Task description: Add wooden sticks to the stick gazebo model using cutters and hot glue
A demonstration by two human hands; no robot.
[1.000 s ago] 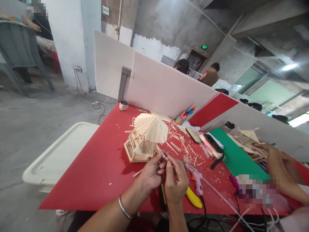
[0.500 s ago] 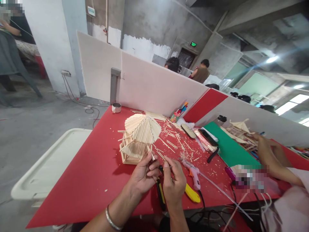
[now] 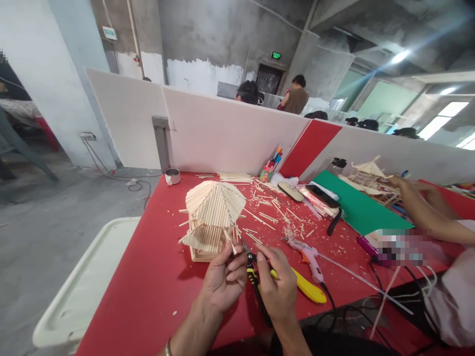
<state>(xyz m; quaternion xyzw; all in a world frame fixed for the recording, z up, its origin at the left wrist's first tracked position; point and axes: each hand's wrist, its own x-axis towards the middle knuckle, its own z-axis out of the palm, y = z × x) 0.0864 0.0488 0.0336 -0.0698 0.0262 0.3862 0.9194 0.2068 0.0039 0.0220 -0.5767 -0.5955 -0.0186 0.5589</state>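
Thumb and fingers of my left hand are closed on a thin wooden stick, which points up toward the model house. That house, built of pale round sticks with a cone-like roof, stands on the red table just beyond. Beside it, my right hand is pinched shut; whatever lies between its fingertips is too small to make out. Pliers with black and yellow handles lie partly beneath my right hand. To the right are a yellow-handled tool, partly covered by that hand, and a pink glue gun.
Loose sticks and scraps litter the red table. A tape roll, pen cup and phone sit farther back. A white partition closes the far side. At right, a co-worker's arm reaches toward another stick model.
The camera view has shifted, so the table's contents sit differently in the picture. My hands stay in front of the house, slightly farther apart, and more of the pliers shows between them.
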